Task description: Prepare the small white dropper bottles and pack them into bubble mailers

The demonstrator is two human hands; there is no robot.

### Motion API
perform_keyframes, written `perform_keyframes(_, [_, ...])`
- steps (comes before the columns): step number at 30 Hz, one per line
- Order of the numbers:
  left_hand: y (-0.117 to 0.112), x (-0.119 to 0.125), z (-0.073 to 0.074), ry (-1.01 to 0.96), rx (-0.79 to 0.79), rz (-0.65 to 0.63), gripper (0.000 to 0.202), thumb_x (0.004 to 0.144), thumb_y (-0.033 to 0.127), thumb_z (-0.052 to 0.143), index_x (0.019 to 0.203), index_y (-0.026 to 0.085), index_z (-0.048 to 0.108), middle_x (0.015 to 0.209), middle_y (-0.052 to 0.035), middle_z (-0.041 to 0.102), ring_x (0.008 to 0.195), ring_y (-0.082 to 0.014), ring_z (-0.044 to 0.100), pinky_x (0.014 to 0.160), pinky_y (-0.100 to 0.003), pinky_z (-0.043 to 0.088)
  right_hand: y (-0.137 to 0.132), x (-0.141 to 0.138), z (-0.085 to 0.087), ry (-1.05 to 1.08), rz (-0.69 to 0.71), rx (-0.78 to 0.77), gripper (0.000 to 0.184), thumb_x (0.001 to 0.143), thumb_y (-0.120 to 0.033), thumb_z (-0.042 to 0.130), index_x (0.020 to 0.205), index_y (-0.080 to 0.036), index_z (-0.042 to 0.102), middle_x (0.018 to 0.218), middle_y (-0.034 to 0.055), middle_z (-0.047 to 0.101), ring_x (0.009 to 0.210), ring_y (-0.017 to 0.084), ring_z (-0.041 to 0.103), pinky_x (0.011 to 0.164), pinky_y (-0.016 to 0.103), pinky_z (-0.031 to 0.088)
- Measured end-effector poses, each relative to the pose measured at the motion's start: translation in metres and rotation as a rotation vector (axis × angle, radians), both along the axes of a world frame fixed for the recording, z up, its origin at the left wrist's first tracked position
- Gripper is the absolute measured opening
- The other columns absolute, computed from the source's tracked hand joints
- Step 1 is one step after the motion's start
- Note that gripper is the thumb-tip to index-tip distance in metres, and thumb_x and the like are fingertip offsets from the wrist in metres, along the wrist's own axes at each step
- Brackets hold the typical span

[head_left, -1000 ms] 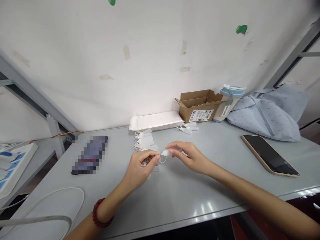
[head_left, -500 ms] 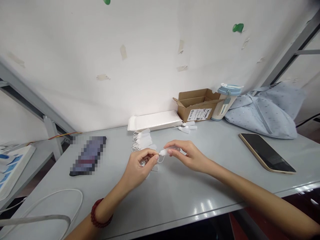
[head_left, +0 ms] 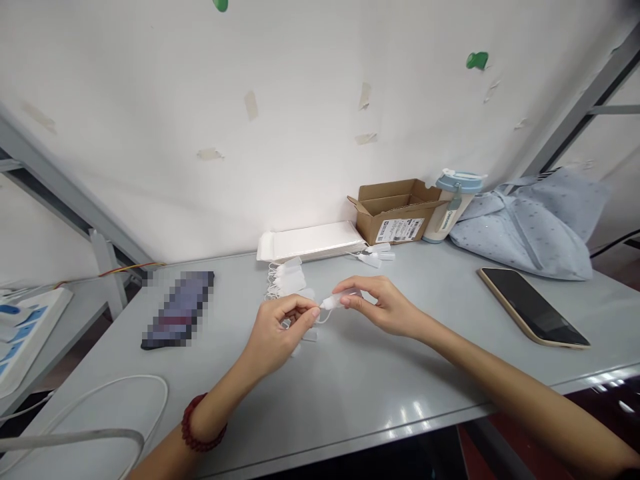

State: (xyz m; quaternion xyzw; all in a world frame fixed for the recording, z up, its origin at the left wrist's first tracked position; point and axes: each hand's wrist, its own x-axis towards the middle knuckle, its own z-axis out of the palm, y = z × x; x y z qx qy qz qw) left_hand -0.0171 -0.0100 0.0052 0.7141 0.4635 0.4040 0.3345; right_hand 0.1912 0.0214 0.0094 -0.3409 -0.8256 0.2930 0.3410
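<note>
A small translucent white dropper bottle (head_left: 330,303) lies sideways between my hands above the desk, a thin tether loop hanging under its neck. My right hand (head_left: 393,307) grips the bottle's body between thumb and fingers. At the nozzle end, my left hand (head_left: 277,333) is closed in a pinch; the fingertips hide what exactly they hold there. Several similar bottles (head_left: 290,280) lie in a row just behind my left hand, and a few more are partly hidden beneath it. Another small group of bottles (head_left: 373,259) rests farther back, near the cardboard box.
Against the wall stand a stack of white flat packs (head_left: 315,241), an open cardboard box (head_left: 393,223) and a blue-lidded cup (head_left: 443,217). A pale blue bag (head_left: 530,233) and a phone (head_left: 533,307) are at right. A blurred-out dark item (head_left: 180,310) and white cable (head_left: 163,393) lie left.
The camera view has shifted slightly. Both hands keep nearly the same pose around the dropper bottle, with the right hand a touch farther right.
</note>
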Motion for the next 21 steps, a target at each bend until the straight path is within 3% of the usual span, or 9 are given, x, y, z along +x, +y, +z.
perform_keyframes(9, [0.009,-0.013,-0.002,-0.184,-0.201,0.047,0.017,0.081,0.028,0.055,0.086,0.015,0.064,0.063,0.0015,0.056,0.05,-0.0082,0.048,0.05,-0.022,0.041,0.01,0.012,0.005,0.06,-0.106,-0.059,0.023,0.088,-0.036,0.049,0.094,-0.018,0.063,0.084,0.0039,0.066,0.078,0.015,0.059,0.064,0.025,0.045])
perform_keyframes(18, [0.006,-0.004,0.001,-0.166,-0.318,-0.091,0.029,0.084,0.035,0.051,0.066,0.015,0.062,0.058,0.0016,0.055,0.047,-0.0075,0.048,0.049,-0.022,0.04,0.002,0.003,-0.003,0.069,-0.027,0.257,0.017,0.085,-0.028,0.056,0.1,-0.019,0.058,0.089,0.0054,0.065,0.078,0.015,0.059,0.071,0.029,0.049])
perform_keyframes(21, [0.005,-0.003,0.001,-0.189,-0.338,-0.093,0.028,0.083,0.037,0.052,0.069,0.015,0.063,0.057,0.0023,0.054,0.046,-0.0075,0.048,0.049,-0.022,0.042,0.001,0.002,-0.006,0.059,0.009,0.34,0.016,0.087,-0.026,0.053,0.102,-0.02,0.056,0.093,0.0071,0.064,0.085,0.017,0.06,0.074,0.032,0.05])
